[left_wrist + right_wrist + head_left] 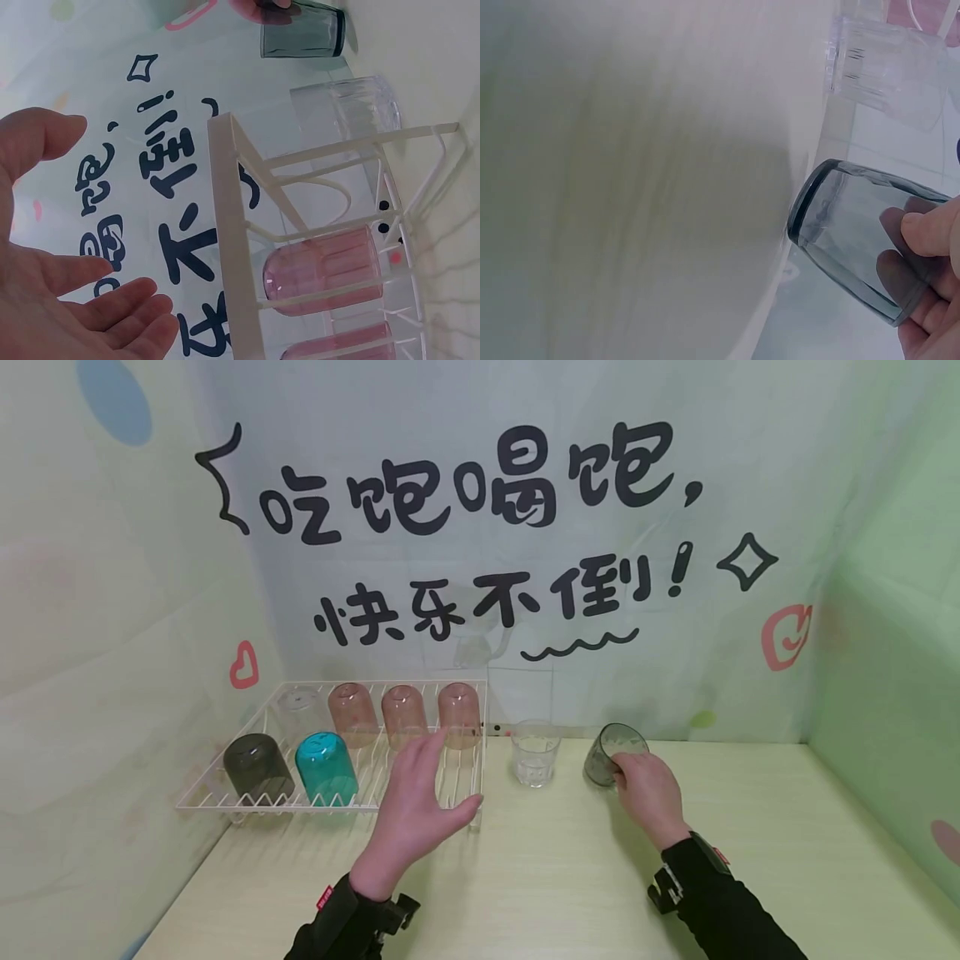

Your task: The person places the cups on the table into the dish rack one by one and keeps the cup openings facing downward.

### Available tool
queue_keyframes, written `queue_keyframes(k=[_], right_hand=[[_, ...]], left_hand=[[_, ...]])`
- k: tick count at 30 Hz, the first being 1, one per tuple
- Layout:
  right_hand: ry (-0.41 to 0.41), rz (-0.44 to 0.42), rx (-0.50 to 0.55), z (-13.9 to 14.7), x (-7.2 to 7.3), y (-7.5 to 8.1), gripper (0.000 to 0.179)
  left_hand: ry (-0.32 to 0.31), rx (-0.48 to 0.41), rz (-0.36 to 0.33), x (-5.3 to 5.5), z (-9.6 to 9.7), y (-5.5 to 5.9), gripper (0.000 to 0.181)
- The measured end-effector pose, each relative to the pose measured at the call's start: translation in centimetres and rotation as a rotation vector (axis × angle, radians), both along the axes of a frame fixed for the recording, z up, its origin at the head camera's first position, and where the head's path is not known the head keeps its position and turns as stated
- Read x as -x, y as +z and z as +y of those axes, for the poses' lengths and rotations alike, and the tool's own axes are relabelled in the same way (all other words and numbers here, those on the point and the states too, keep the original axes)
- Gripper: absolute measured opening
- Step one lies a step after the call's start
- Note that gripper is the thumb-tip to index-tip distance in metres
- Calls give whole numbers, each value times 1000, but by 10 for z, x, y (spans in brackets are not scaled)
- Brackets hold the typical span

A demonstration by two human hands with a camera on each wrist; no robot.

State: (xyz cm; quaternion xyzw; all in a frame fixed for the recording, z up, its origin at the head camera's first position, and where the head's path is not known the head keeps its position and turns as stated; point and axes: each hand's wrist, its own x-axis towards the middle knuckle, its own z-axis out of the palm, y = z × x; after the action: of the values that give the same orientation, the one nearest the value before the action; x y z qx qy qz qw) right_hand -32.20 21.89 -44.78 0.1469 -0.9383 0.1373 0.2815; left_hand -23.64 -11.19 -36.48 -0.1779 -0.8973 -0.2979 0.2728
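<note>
My right hand (651, 793) pinches a smoky grey glass (597, 762) at its rim, thumb on one side and fingers inside. The glass leans a little, its mouth up and its base at or just over the table; contact is hard to tell. Left of it a clear glass (535, 764) stands upright on the table. My left hand (412, 814) hovers at the front right of a white wire rack (202, 808), thumb spread from the fingers and nothing held. In the left wrist view its palm (45, 315) shows bare beside the rack.
Upside down on the rack sit three pink glasses (405, 714), a clear one (300, 706), a teal one (326, 768) and a dark grey one (258, 768). A printed cloth backdrop (487, 552) rises behind the pale wooden table (555, 877), with cloth sides left and right.
</note>
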Motion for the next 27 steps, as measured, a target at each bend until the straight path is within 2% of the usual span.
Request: queue_keyframes(k=[7,15,22,27], right_hand=[[-32,-16,49,3,-3,-1,14],[-37,28,90,3,-4,3,8],[-28,57,145,4,-13,9,10],[-24,77,229,8,-22,14,13]], left_hand=[[-27,-12,8,1,7,1,88],[-32,-11,18,5,12,-1,88],[-56,-22,35,6,18,0,85],[-55,-21,46,7,21,1,86]])
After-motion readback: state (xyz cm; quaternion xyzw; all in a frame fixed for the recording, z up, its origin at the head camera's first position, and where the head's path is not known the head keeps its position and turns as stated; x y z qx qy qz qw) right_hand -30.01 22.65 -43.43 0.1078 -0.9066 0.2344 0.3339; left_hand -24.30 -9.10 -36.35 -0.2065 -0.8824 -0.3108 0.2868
